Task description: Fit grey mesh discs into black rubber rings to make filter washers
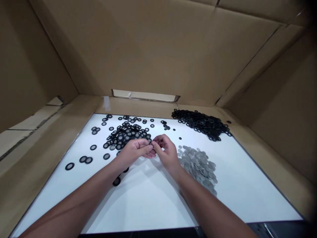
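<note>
My left hand point(136, 149) and my right hand point(167, 152) meet above the middle of the white board, fingertips pinched together. A small dark edge shows between them, but the fingers hide most of what they hold. Just behind my left hand spreads a heap of black rings with grey centres point(127, 134). To the right of my right hand lies a pile of thin, round grey discs point(198, 165). Farther back on the right is a dense pile of plain black rings point(200, 121).
Tall cardboard walls point(148, 49) enclose the white board point(138, 208) at the back and sides. Several filled rings point(69, 166) lie scattered on the left. A few small black pieces point(180, 138) sit between the piles. A slot point(146, 96) is cut in the back wall.
</note>
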A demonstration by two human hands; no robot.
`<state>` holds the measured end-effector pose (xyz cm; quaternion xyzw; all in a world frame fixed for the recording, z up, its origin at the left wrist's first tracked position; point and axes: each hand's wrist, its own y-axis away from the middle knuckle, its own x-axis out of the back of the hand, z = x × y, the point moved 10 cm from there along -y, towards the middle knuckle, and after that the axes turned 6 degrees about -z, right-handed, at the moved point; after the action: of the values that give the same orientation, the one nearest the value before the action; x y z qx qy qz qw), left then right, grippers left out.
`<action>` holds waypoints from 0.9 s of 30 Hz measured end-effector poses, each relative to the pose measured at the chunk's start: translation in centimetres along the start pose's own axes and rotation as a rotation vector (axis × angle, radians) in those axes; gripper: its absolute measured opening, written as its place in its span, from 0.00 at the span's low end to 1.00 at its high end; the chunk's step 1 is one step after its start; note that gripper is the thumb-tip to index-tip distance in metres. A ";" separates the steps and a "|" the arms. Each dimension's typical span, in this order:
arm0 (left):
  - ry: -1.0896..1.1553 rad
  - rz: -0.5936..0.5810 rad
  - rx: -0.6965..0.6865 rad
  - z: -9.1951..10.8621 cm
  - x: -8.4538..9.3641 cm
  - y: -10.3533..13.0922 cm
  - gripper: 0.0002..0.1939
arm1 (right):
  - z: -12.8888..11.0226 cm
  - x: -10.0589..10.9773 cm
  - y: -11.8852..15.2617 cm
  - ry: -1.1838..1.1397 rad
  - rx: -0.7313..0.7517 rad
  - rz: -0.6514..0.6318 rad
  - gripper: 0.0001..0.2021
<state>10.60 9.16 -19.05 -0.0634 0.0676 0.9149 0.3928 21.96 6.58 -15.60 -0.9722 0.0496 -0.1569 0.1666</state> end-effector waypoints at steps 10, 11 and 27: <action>0.020 0.019 0.032 -0.1 -0.3 0.1 0.16 | 0.7 -1.0 0.3 0.090 -0.058 -0.141 0.17; 0.020 0.018 0.032 -0.1 -0.3 0.1 0.17 | 0.5 -1.1 0.3 0.113 -0.047 -0.156 0.18; 0.026 -0.003 -0.006 0.2 0.0 0.1 0.14 | -0.2 -1.1 0.3 0.126 0.011 -0.199 0.20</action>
<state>10.51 9.11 -18.81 -0.0764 0.0700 0.9137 0.3930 20.83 6.44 -15.83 -0.9596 -0.0378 -0.2337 0.1519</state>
